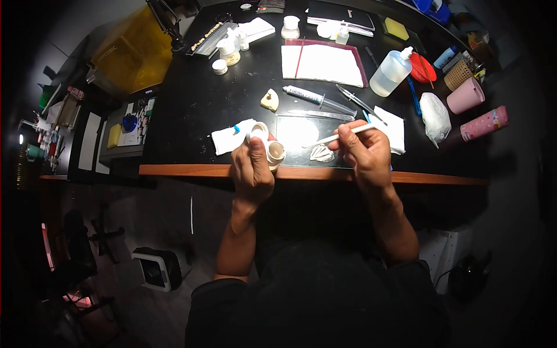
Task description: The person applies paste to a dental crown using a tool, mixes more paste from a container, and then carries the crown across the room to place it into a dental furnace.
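Observation:
My left hand [254, 165] is closed around a small open jar [275, 152] with beige contents, and its white lid [257, 131] is held there too, beside the thumb. In my right hand [368, 152] is a slim white spatula [336, 137], pinched like a pen and pointing left. Its tip is over a glass slab [290, 134], near a heap of whitish material [321, 153] in ridges. Behind the slab lie a syringe labelled "FIRING PASTE" [304, 93] and tweezers [355, 100]. A cream dental model piece [270, 100] stands beyond my left hand.
A folded tissue [225, 140] with a blue-tipped item lies at left, another tissue [395, 130] at right. Farther back are a white pad on a red tray [322, 64], a clear squeeze bottle [391, 72], small jars [229, 52] and a pink cup [465, 95]. The wooden desk edge [313, 175] runs in front.

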